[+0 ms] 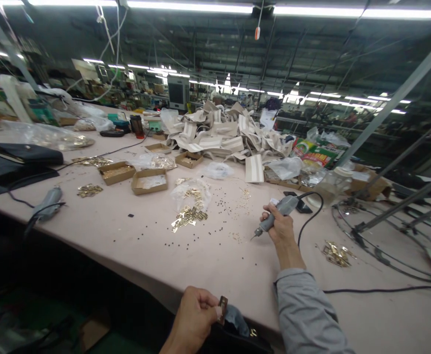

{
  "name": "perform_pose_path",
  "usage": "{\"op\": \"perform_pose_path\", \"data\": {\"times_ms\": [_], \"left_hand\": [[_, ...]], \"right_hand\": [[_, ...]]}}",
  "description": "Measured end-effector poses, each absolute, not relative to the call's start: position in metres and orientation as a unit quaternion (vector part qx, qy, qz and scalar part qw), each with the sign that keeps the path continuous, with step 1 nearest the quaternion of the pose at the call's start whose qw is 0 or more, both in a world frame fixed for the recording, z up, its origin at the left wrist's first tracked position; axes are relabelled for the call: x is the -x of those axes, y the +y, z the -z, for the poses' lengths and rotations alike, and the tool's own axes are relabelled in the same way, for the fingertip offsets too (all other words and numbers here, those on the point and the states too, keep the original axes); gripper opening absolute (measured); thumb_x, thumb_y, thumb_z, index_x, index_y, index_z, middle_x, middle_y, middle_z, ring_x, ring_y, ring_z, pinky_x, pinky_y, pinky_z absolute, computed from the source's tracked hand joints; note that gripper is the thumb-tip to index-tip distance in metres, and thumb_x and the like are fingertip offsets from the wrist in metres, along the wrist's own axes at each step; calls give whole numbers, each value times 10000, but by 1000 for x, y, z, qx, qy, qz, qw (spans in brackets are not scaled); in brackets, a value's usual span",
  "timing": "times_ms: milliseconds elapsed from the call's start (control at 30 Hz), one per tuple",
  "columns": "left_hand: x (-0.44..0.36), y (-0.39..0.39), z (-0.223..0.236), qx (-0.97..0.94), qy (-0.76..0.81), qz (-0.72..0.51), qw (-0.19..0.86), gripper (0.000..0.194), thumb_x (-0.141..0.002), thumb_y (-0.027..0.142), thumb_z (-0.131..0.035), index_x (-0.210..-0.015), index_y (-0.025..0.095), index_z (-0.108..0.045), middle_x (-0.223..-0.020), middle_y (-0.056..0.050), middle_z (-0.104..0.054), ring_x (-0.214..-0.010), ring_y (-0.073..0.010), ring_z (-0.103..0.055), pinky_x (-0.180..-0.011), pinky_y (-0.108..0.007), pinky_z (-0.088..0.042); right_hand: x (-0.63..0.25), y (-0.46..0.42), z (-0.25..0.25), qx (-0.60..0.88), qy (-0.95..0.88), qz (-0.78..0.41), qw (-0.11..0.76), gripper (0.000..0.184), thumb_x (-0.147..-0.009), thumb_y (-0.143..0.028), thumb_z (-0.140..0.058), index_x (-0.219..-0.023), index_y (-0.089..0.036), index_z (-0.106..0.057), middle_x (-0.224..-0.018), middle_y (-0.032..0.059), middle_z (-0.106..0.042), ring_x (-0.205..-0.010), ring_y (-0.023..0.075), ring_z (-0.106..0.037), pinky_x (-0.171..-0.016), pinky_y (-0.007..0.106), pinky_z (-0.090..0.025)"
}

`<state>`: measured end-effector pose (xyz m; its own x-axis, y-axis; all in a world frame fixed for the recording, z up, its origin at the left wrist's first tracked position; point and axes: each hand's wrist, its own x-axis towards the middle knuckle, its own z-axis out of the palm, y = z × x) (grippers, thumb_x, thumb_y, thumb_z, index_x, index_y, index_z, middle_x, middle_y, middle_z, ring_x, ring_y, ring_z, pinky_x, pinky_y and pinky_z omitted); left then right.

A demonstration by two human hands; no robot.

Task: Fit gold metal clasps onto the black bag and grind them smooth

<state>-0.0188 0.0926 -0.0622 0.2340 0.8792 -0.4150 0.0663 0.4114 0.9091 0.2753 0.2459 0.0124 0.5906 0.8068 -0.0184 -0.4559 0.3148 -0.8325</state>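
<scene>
My right hand (282, 228) is wrapped round a grey electric screwdriver (279, 212), its thin bit pointing down and left just above the table. Small gold screws (236, 237) lie scattered beside the bit. At the table's front edge my left hand (197, 314) pinches a small rectangular metal plate (222, 309) between thumb and fingers. Below that plate is a dark item with blue-grey cloth (236, 319), partly cut off by the frame's bottom. A pile of gold metal plates (189, 217) lies mid-table, with small black pieces (195, 240) spread around it.
Cardboard boxes (149, 189) stand left of centre. A heap of beige striped straps (223, 129) covers the back. Another grey screwdriver (50, 202) lies at left. More gold plates (337, 253) sit at right, near a black cable (381, 290) and a metal frame (381, 250).
</scene>
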Motion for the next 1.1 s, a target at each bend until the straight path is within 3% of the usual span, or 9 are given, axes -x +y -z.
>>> {"op": "perform_pose_path", "data": {"times_ms": [233, 567, 800, 1100], "left_hand": [[26, 83, 42, -462, 515, -316, 650, 273, -595, 366, -831, -683, 115, -770, -614, -84, -729, -554, -191, -604, -543, -284, -393], [25, 74, 37, -481, 500, -338, 636, 230, -608, 331, -783, -668, 109, -789, -611, -91, -735, -545, -180, -591, -530, -271, -359], [17, 66, 32, -475, 549, -343, 595, 151, -610, 281, -729, -597, 133, -755, -493, -35, -645, -479, -156, -528, -494, -264, -338], [13, 46, 15, -489, 559, -374, 555, 156, -659, 206, -683, -690, 114, -805, -635, -81, -748, -603, -205, -645, -566, -282, -440]], "right_hand": [[-272, 238, -10, 423, -175, -379, 804, 535, -575, -320, -1032, -896, -158, -635, -789, 11, -716, -536, 107, -581, -428, 220, -521], [-268, 218, -34, 400, -152, -389, 816, 503, -633, -319, -1018, -897, -161, -621, -785, -12, -695, -544, 85, -554, -466, 215, -543], [-237, 161, -63, 384, -160, -421, 806, 546, -547, -236, -1037, -907, -159, -634, -842, 6, -707, -588, 92, -574, -541, 243, -571], [-160, 67, -85, 386, -258, -390, 795, 417, -749, -325, -966, -975, -197, -639, -860, -2, -679, -586, 108, -588, -547, 258, -541]]}}
